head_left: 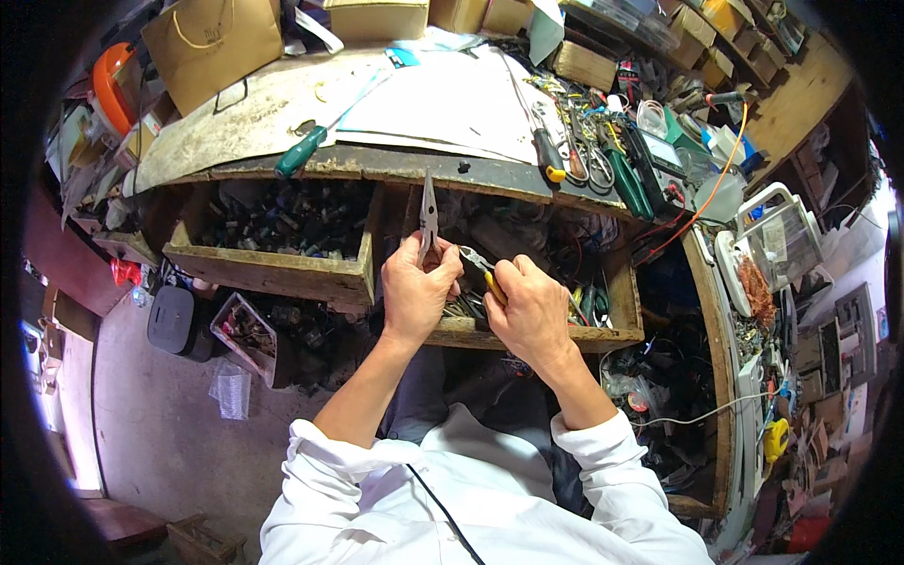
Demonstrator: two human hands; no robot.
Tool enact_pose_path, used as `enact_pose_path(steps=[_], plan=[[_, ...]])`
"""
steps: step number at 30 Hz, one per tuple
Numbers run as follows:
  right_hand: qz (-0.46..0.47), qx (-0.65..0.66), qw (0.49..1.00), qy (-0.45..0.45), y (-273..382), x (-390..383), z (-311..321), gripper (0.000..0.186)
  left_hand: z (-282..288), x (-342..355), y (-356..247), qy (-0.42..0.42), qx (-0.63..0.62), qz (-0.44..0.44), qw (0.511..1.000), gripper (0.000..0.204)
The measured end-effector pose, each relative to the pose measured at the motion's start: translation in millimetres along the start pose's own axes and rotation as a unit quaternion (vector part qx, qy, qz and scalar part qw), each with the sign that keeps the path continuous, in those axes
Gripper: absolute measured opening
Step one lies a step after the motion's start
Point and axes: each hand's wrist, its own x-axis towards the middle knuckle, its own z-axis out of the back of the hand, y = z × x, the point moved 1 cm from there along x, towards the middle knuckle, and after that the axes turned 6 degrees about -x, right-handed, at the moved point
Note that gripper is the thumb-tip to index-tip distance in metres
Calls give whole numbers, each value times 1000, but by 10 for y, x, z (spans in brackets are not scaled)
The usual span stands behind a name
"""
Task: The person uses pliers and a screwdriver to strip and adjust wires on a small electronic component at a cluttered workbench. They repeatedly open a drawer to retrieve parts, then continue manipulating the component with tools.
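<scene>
My left hand (421, 287) is closed on a long, pointed silver metal tool (428, 212), which looks like long-nose pliers standing tip up; the lower part is hidden by my fingers. Just to its right, my right hand (518, 301) grips yellow-handled pliers (492, 284), their metal head (471, 256) angled up toward my left fingers. Whether the two tools touch is too small to tell. Both hands are above an open wooden drawer (593, 334) holding hand tools and jumbled items.
A drawer of small dark parts (273, 268) stands open at left. Screwdrivers (301, 149), green-handled tools (629, 184) and cables lie on the cluttered bench (235, 118). A bin (250, 334) sits on the floor at lower left. A crowded shelf (758, 282) stands at right.
</scene>
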Motion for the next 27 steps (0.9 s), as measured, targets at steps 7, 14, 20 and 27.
enact_pose_path(steps=[7, 14, 20, 27], plan=[[9, -4, 1000, -29, 44, -9, -69, 21, 3, -17, -39, 1, -35, 27, 999, 10], [34, -41, 998, -44, 45, 2, -86, 21, 33, -21, -12, 31, -61, 9, 998, 9], [50, -58, 995, -66, 25, 2, -124, 23, 49, -2, -21, 52, -86, 21, 995, 9], [55, -46, 995, -65, -5, -6, -118, 24, 63, 47, 2, 68, -116, 55, 989, 12]])
